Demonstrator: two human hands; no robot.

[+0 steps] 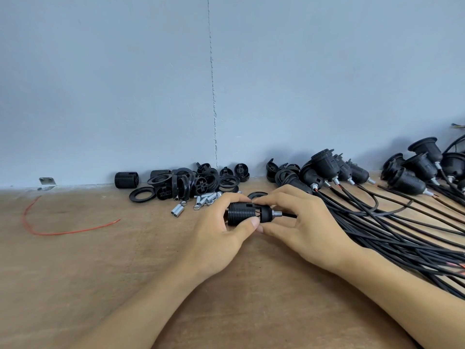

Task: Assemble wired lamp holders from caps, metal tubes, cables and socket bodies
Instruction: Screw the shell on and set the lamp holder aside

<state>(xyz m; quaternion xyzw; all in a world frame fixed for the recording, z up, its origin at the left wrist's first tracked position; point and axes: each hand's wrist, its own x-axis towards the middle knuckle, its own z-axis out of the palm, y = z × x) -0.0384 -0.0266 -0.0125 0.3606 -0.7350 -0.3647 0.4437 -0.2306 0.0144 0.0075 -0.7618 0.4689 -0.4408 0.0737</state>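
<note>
As hands (214,230) (304,222) clasp it, lamp holder (240,214) half-hidden

Black ribbed socket body (240,214) lying horizontal, cap (265,213), metal tube (277,213) rightward

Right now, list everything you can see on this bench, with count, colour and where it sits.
socket body: one, black, held mid-table
cap: one, black, at the socket body's right end
metal tube: one, silver, sticking out of the cap
loose tubes: several, silver, behind the hands
parts pile: many caps and rings, black, along the wall
finished holders: many, black, right, by the wall
cables: many, black, fanned across the right
red wire: one, left
bracket: one, metal, far left
table: one, brown wood
left hand: grips socket body
right hand: fingers hold cap
</note>
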